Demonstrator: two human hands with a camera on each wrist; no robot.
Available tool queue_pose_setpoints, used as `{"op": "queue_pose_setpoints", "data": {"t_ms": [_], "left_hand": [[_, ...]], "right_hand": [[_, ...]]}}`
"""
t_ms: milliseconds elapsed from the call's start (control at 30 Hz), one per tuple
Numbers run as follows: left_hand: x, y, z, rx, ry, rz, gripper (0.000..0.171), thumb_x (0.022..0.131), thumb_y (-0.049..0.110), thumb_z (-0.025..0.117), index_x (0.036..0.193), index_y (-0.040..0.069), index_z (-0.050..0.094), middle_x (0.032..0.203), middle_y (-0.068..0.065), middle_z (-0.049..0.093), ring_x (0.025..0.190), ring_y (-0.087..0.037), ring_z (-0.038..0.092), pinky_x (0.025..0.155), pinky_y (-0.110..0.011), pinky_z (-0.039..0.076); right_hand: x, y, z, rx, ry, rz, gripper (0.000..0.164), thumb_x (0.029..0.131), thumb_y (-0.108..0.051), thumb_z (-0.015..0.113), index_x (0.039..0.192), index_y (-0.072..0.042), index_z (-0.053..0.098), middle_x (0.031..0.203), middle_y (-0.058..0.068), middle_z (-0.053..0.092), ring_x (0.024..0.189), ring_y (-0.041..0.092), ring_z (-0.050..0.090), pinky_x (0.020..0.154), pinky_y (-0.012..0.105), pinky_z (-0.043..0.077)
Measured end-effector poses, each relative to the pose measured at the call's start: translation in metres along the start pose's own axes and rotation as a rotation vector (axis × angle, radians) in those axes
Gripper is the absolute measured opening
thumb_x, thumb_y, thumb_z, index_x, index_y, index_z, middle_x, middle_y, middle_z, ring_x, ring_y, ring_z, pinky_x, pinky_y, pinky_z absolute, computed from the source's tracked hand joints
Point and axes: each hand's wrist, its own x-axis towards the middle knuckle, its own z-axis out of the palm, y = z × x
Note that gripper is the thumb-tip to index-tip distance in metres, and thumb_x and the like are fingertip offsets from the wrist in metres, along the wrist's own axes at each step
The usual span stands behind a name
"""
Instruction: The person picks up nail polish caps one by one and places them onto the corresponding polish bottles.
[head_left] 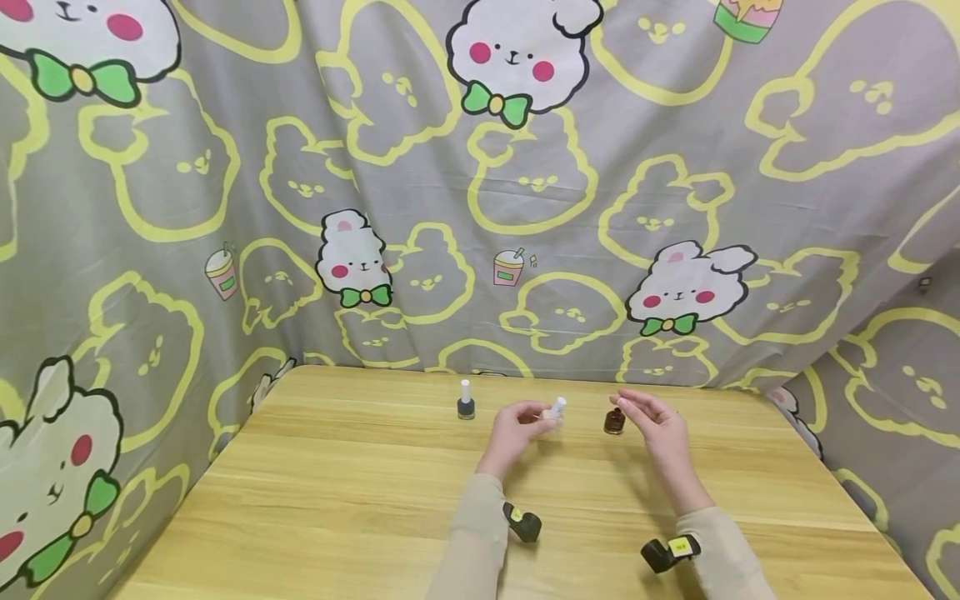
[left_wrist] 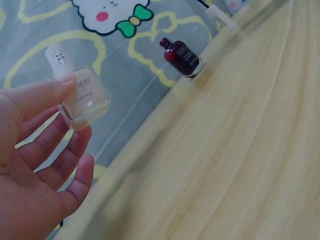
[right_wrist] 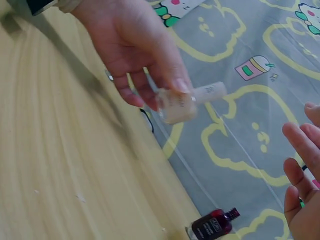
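My left hand (head_left: 519, 429) pinches a pale, see-through nail polish bottle (left_wrist: 86, 99) with a white cap (left_wrist: 59, 60), tilted and held up off the table. Close to my right hand (head_left: 660, 429) stands a dark red nail polish bottle (head_left: 614, 422). Its threaded neck (right_wrist: 232, 214) is bare in the right wrist view. The fingers (right_wrist: 295, 172) of my right hand are loosely extended there, apart from this bottle, and nothing shows between them. A white cap with a thin dark stem (left_wrist: 221, 17) lies past the red bottle in the left wrist view.
A dark grey nail polish bottle (head_left: 466, 408) with a white cap stands upright to the left of my left hand. Everything sits on a wooden table (head_left: 337, 483). A grey patterned curtain (head_left: 420, 183) hangs along its back edge and sides.
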Motion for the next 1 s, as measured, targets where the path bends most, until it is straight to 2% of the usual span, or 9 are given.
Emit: {"op": "queue_pose_setpoints", "data": {"t_ms": [167,267,300,400,500,533,667,800,1000], "left_hand": [[0.002,-0.005,-0.004,-0.019,0.04,-0.015,0.03,0.082,0.015,0.077,0.11,0.005,0.071,0.106,-0.014,0.072,0.091,-0.013,0.064,0.08,-0.024,0.051],[0.004,-0.008,-0.006,-0.038,0.057,-0.043,0.03,0.083,0.015,0.077,0.11,0.006,0.071,0.108,-0.013,0.071,0.094,-0.015,0.063,0.082,-0.027,0.051],[0.005,-0.009,-0.007,-0.043,0.062,-0.051,0.03,0.083,0.016,0.077,0.11,0.006,0.071,0.109,-0.013,0.071,0.095,-0.016,0.063,0.083,-0.028,0.052],[0.006,-0.01,-0.011,-0.06,0.075,-0.076,0.03,0.083,0.016,0.077,0.111,0.006,0.071,0.11,-0.012,0.07,0.098,-0.017,0.063,0.084,-0.029,0.053],[0.006,-0.009,-0.015,-0.061,0.09,-0.089,0.03,0.083,0.016,0.077,0.111,0.005,0.071,0.11,-0.011,0.07,0.098,-0.016,0.063,0.085,-0.029,0.053],[0.007,-0.009,-0.016,-0.061,0.095,-0.092,0.03,0.082,0.015,0.077,0.11,0.005,0.071,0.109,-0.011,0.07,0.097,-0.015,0.063,0.084,-0.029,0.053],[0.011,-0.013,-0.019,-0.051,0.115,-0.098,0.031,0.082,0.015,0.077,0.11,0.005,0.071,0.11,-0.012,0.07,0.096,-0.015,0.063,0.084,-0.029,0.053],[0.013,-0.014,-0.022,-0.042,0.131,-0.092,0.03,0.081,0.012,0.077,0.109,0.002,0.071,0.109,-0.015,0.071,0.094,-0.015,0.064,0.083,-0.029,0.054],[0.015,-0.013,-0.027,-0.032,0.143,-0.103,0.029,0.081,0.012,0.078,0.107,0.002,0.071,0.108,-0.014,0.071,0.095,-0.017,0.063,0.084,-0.029,0.053]], "right_hand": [[0.002,-0.005,-0.01,-0.003,0.033,-0.004,0.03,0.096,-0.015,0.062,0.12,0.003,0.062,0.09,-0.028,0.071,0.094,-0.01,0.063,0.086,0.006,0.044],[0.002,-0.008,-0.016,0.002,0.062,0.001,0.03,0.096,-0.015,0.061,0.12,0.002,0.062,0.089,-0.029,0.071,0.094,-0.01,0.062,0.079,0.008,0.043],[0.003,-0.009,-0.018,0.011,0.074,0.006,0.029,0.096,-0.017,0.062,0.119,0.0,0.063,0.089,-0.028,0.071,0.091,-0.01,0.062,0.072,0.008,0.043],[0.005,-0.012,-0.024,0.054,0.113,0.018,0.026,0.094,-0.018,0.065,0.116,-0.004,0.066,0.089,-0.026,0.072,0.09,-0.005,0.062,0.066,0.012,0.041],[0.006,-0.014,-0.031,0.116,0.152,0.029,0.023,0.092,-0.016,0.067,0.113,-0.007,0.068,0.089,-0.023,0.073,0.089,-0.002,0.061,0.068,0.013,0.042],[0.006,-0.014,-0.033,0.135,0.164,0.032,0.021,0.092,-0.015,0.067,0.112,-0.008,0.069,0.089,-0.022,0.073,0.09,-0.001,0.061,0.073,0.013,0.043],[0.009,-0.015,-0.04,0.191,0.224,0.041,0.019,0.091,-0.011,0.068,0.11,-0.008,0.07,0.086,-0.019,0.074,0.086,0.0,0.06,0.073,0.014,0.042],[0.011,-0.015,-0.048,0.223,0.264,0.041,0.02,0.091,-0.011,0.068,0.11,-0.005,0.069,0.085,-0.018,0.074,0.085,0.002,0.058,0.071,0.016,0.041],[0.012,-0.014,-0.059,0.252,0.305,0.046,0.016,0.091,-0.013,0.068,0.107,-0.011,0.071,0.084,-0.017,0.074,0.087,0.002,0.058,0.071,0.015,0.042]]}}
